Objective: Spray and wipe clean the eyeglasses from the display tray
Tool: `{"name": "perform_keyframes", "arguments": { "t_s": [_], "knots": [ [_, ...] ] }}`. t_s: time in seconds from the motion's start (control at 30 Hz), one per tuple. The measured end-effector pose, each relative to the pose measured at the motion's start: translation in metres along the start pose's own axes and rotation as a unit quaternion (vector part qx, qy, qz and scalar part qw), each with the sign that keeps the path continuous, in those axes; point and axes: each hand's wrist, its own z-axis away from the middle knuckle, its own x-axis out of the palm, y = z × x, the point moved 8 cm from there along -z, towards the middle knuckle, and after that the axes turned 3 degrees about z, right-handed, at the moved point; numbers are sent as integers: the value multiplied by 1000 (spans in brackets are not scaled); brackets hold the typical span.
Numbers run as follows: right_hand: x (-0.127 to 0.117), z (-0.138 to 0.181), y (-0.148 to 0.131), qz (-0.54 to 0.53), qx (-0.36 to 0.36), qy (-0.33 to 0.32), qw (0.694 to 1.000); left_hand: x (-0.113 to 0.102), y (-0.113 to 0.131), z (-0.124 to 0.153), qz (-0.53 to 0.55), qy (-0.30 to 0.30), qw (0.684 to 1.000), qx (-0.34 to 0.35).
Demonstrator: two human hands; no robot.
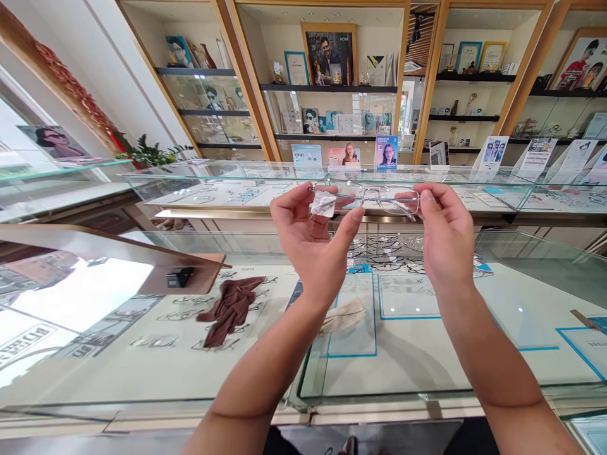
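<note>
The left hand (pixel 310 243) curls loosely, thumb and fingertips pinching a crumpled, shiny white wipe (pixel 323 203) against the left end of the glasses (pixel 379 197). The right hand (pixel 446 234) grips the frame's other end between thumb and bent fingers. The thin, silvery wire glasses hang level above the glass counter (pixel 427 366). A rumpled brown cloth (pixel 231 308) lies at eight o'clock from the left hand, and a beige cloth (pixel 342 316) at six.

Optician's shop, glass pretty much everywhere

Glass display counter (pixel 427 379) up front, a second glass showcase (pixel 199 183) behind it, then wood-framed wall shelves (pixel 332 88) with a framed poster (pixel 329 57) and small cards. Potted plant (pixel 152 153) off left, daylight glaring on the countertop.
</note>
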Motion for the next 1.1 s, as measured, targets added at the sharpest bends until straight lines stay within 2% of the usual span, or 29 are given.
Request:
{"name": "perform_keyframes", "arguments": {
  "t_s": [0.33,0.43,0.53,0.67,0.8,0.9,0.97,1.1],
  "knots": [
    [6,-3,14,-20,64,-33,997,-2,8,5,-56,27,997,39],
    [5,-3,11,-16,47,-32,998,-5,0,1,-14,30,999,-31],
    [5,-4,2,-2,-3,-47,999,-5,-14,-4,87,23,984,-152],
    [9,-2,-15,91,-102,-111,984,7,-34,2,218,-26,916,-337],
    [18,6,-30,203,-210,-176,940,27,-42,21,278,-102,826,-479],
    [20,10,-38,244,-253,-175,920,40,-44,36,302,-160,763,-549],
    [20,11,-41,261,-261,-172,913,43,-46,45,308,-176,729,-585],
    [20,11,-41,270,-248,-175,914,41,-52,52,303,-162,703,-622]
  ]
}}
